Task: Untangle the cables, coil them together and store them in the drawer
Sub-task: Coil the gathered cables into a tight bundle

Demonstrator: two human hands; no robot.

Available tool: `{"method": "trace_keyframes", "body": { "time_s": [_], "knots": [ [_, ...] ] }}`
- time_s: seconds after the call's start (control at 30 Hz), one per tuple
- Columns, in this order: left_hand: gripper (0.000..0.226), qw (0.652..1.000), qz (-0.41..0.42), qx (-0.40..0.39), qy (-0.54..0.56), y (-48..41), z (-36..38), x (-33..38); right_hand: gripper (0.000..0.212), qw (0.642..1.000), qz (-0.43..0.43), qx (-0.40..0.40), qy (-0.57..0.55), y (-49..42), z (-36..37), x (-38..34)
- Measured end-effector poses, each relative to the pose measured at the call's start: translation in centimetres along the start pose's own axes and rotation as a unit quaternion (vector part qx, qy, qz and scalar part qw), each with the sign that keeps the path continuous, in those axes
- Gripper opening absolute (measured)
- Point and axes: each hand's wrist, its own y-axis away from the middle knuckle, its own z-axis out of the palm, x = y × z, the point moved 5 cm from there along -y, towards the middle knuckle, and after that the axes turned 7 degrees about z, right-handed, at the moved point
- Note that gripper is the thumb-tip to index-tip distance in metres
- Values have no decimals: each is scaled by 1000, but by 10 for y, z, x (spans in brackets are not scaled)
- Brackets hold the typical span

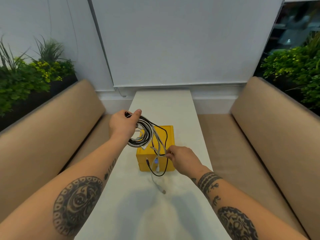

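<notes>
Two tan benches (52, 135) hem the narrow white table (164, 101). Above the yellow drawer box (170, 135) mid-table, left hand (122, 124) grips a black-and-white cable coil (144, 135); right hand (181, 158) pinches its dangling loose strands (156, 163).

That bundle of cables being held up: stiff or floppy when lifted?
Probably floppy: loose ends dangle below the cable bundle in the left hand. Likely light: the right hand merely pinches a few strands.
</notes>
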Motion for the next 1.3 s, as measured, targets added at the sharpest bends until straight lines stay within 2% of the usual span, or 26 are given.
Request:
{"method": "trace_keyframes", "body": {
  "time_s": [0.1, 0.2, 0.27, 0.4, 0.47, 0.63, 0.67, 0.8, 0.97, 1.07, 1.1, 1.2, 1.23, 1.3],
  "knots": [
    [40, 1000, -11, 4, -19, -2, -4, -13, 19, 986, 69, -9, -153, -8, -5, 19],
    [38, 999, -31, 11, -39, -4, -8, -24, 24, 937, 155, 15, -313, -8, -9, 38],
    [39, 998, -41, 15, -48, -5, -11, -29, 24, 903, 169, 60, -390, -8, -12, 52],
    [42, 998, -59, 30, -23, -5, -16, -43, 28, 859, 177, 126, -464, 0, -14, 83],
    [42, 998, -59, 32, -21, -5, -18, -44, 29, 847, 193, 127, -479, 2, -7, 98],
    [43, 999, -41, 7, -17, 1, -5, -28, 27, 788, 295, 139, -522, 5, 14, 116],
    [43, 999, -39, 9, -4, 1, -2, -26, 27, 792, 298, 128, -517, 6, 16, 115],
    [41, 1000, -19, 3, -19, -1, -1, -12, 20, 867, 243, 62, -430, 11, 19, 102],
    [41, 999, 2, -26, -21, 2, 6, -2, 18, 891, 179, 45, -416, 5, 0, 66],
    [38, 997, 33, -61, -23, 4, 10, 7, 12, 905, 125, 80, -398, 3, -19, 42],
    [38, 996, 45, -72, -23, 5, 12, 10, 18, 914, 94, 78, -388, 2, -24, 32],
    [37, 988, 83, -121, -38, 9, 19, 23, 93, 936, -1, -8, -353, -1, -32, -3],
    [36, 984, 101, -141, -49, 11, 22, 29, 106, 938, -30, -38, -343, -3, -36, -18],
    [34, 975, 133, -161, -70, 15, 28, 39, 110, 933, -66, -80, -345, -8, -40, -41]
  ]
}}
